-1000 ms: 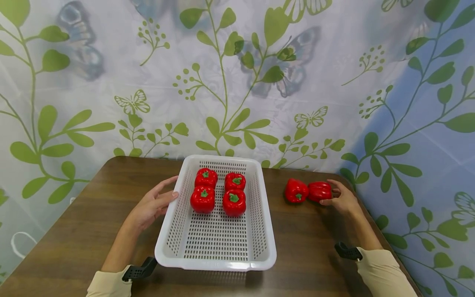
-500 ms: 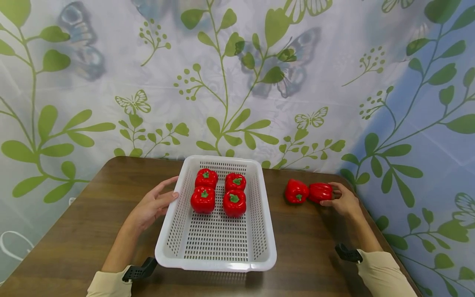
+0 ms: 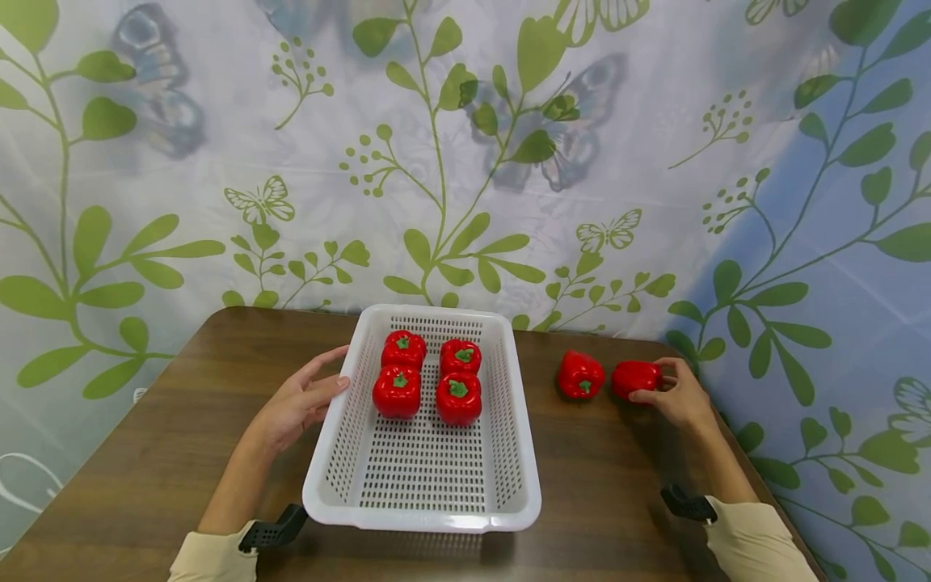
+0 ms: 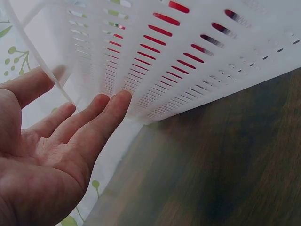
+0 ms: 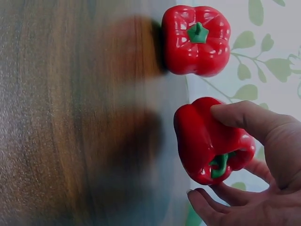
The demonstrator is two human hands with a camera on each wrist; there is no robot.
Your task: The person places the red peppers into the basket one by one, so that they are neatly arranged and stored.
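Observation:
My right hand [image 3: 684,396] pinches a glossy red bell pepper [image 3: 634,379] at the table's right side. In the right wrist view, the thumb lies across this bell pepper [image 5: 200,136], the other fingers are on its far side, and its green stem shows. A second bell pepper [image 3: 580,374] lies to its left with a small gap between. My left hand [image 3: 298,404] is at the left rim of a white perforated basket [image 3: 429,517]. Its fingers are fairly straight, with fingertips [image 4: 123,96] right at the slotted outer wall [image 4: 155,70]. Several red bell peppers [image 3: 397,391] stand inside the basket.
The brown wooden table [image 3: 582,501] backs onto a hanging cloth [image 3: 451,162] printed with leaves and butterflies. Along the right edge the cloth [image 3: 844,339] comes close to my right arm. The peppers in the basket occupy its far half.
My right hand has drawn its bell pepper slightly right, away from the one beside it, and turned it. My left hand and the basket have stayed put.

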